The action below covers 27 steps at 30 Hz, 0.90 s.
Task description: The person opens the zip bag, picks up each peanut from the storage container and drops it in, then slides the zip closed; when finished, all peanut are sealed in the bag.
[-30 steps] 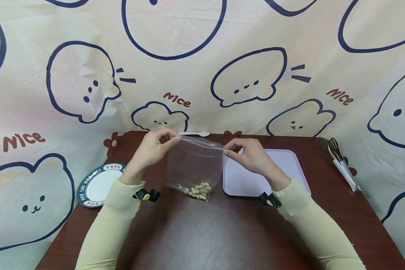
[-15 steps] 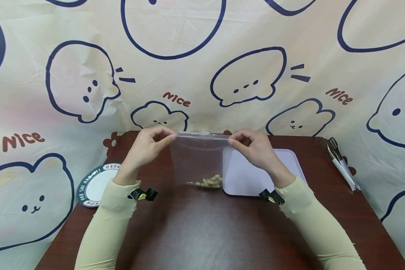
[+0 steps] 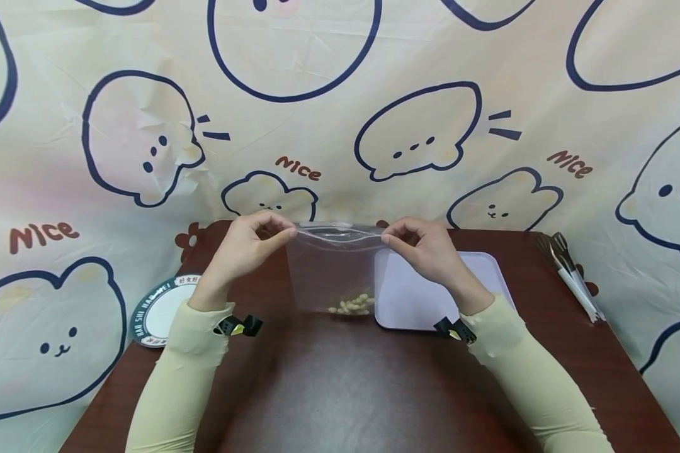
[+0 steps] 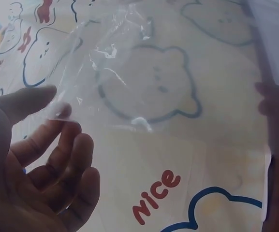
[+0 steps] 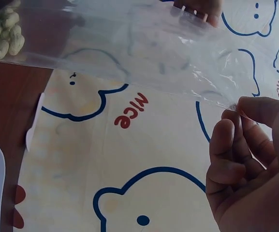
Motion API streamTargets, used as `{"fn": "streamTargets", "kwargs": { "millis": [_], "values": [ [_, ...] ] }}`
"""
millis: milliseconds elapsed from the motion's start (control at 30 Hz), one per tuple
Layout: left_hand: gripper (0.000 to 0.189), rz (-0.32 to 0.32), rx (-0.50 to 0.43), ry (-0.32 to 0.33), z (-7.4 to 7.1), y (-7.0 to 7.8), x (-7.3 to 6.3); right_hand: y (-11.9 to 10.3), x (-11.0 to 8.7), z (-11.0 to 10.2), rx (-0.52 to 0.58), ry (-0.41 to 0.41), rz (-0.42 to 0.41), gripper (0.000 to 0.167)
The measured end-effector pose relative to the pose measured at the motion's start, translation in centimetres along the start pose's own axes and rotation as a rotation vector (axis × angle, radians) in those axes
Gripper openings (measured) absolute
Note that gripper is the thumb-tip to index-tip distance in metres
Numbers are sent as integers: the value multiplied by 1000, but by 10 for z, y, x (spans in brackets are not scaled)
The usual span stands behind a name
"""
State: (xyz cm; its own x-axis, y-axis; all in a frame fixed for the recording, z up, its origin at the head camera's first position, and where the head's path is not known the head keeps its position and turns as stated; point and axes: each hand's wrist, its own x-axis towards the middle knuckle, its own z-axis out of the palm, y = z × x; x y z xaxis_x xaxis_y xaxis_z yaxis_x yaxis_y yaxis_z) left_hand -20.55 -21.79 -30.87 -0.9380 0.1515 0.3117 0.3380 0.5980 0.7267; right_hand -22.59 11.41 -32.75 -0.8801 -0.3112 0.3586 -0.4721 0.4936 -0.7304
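A clear zip bag hangs upright between both hands, its mouth slightly parted at the top. Several peanuts in their shells lie at its bottom right; the right wrist view shows these peanuts close up through the plastic. My left hand pinches the bag's upper left corner between thumb and index finger, the other fingers loosely bent. At the opposite top corner, my right hand pinches the bag in the same way.
A white tray lies on the brown table, partly behind the bag and right hand. To the left is a green-rimmed round plate. A whisk and other utensils lie at the right edge. A patterned cloth hangs behind.
The bag was slanted with its right corner lower, then pulled level and taut; now its mouth sags slightly apart. The right hand rose a little, and the peanuts shifted right.
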Motion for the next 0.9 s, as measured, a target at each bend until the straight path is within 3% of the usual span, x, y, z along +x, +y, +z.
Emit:
{"fn": "streamTargets", "kwargs": {
  "millis": [167,400,900],
  "values": [
    [29,33,23,-3,5,3,2,1,0,5,-7,-39,0,11],
    [32,173,140,-11,18,21,9,-1,-1,9,-2,-53,0,8],
    [31,357,358,-132,57,61,25,0,0,9,-16,-62,-16,9]
  ]
}}
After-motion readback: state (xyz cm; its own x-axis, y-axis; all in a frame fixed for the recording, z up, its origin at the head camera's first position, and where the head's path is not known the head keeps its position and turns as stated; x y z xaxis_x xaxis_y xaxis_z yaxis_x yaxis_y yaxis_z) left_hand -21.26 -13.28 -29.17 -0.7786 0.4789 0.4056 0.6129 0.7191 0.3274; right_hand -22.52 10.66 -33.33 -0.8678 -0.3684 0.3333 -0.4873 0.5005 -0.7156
